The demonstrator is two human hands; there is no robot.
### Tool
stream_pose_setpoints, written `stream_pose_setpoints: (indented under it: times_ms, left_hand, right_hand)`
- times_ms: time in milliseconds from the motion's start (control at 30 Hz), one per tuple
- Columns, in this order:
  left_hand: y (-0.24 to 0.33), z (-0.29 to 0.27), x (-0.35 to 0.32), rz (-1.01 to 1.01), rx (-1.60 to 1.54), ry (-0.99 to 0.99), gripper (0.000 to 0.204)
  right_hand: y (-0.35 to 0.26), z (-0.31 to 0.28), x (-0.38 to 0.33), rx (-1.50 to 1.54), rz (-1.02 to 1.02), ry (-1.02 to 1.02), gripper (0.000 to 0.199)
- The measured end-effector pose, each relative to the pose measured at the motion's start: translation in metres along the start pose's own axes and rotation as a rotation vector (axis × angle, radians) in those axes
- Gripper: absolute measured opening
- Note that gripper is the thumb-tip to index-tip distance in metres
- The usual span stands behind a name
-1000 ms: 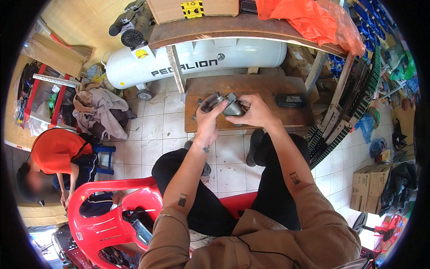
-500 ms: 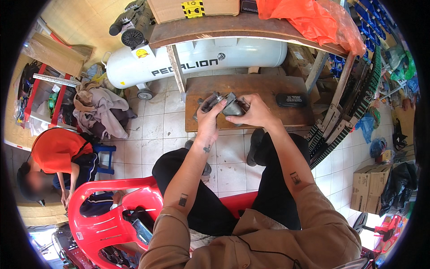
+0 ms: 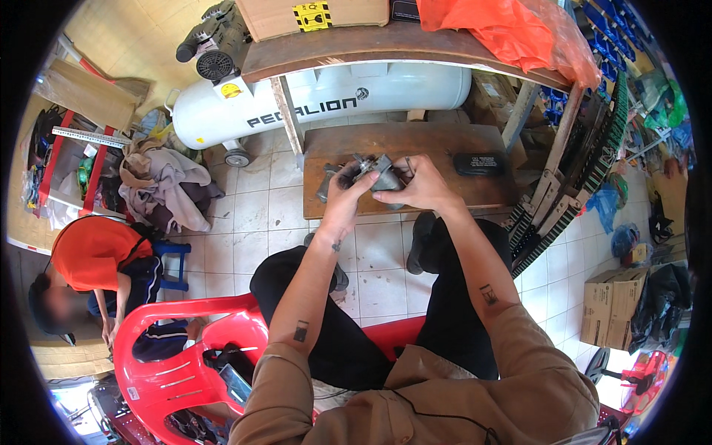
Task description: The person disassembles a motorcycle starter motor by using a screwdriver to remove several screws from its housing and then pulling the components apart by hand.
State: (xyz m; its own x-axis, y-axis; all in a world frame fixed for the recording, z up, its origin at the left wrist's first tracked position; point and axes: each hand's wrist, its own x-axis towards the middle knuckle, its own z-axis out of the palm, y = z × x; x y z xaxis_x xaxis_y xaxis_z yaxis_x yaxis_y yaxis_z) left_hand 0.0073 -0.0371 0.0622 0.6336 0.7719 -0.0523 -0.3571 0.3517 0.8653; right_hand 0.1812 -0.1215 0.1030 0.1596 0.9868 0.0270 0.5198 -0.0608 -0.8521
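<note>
A grey metal machine part (image 3: 383, 179) with a rounded body and a small projection at its top is held between my two hands, over the front of the low wooden bench (image 3: 356, 139). My left hand (image 3: 345, 191) is closed on its left side, thumb laid across the metal and fingertips darkened. On the other side my right hand (image 3: 424, 184) grips the body, its thumb underneath. Another grey piece (image 3: 326, 178) shows beside my left fingers; whether it is joined to the part I cannot tell. A flat black case (image 3: 478, 164) lies at the bench's right.
A white air tank (image 3: 222, 117) stands behind the bench, beneath a wooden shelf (image 3: 408, 50). Toothed metal rails (image 3: 552, 215) lean at right. A red chair (image 3: 178, 368) is at lower left, near a person in orange (image 3: 100, 252). Cardboard boxes (image 3: 612, 308) stand far right.
My left hand has shifted slightly and its wrist has turned, uncovering more of the part's top. My right hand keeps its grip. The whole view has moved a little.
</note>
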Motion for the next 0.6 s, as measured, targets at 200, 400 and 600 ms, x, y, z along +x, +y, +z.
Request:
stream_pose_setpoints:
  times_ms: [200, 400, 600]
  left_hand:
    - [0.004, 0.001, -0.004, -0.063, -0.033, -0.067, 0.046]
    - [0.011, -0.003, -0.003, -0.092, -0.022, -0.119, 0.049]
    - [0.014, -0.002, -0.003, -0.098, 0.018, -0.145, 0.054]
  right_hand:
    - [0.001, -0.001, -0.001, -0.026, 0.012, 0.011, 0.046]
    - [-0.006, -0.005, -0.003, 0.118, 0.011, -0.02, 0.047]
    - [-0.001, -0.007, 0.0, 0.065, 0.028, -0.057, 0.049]
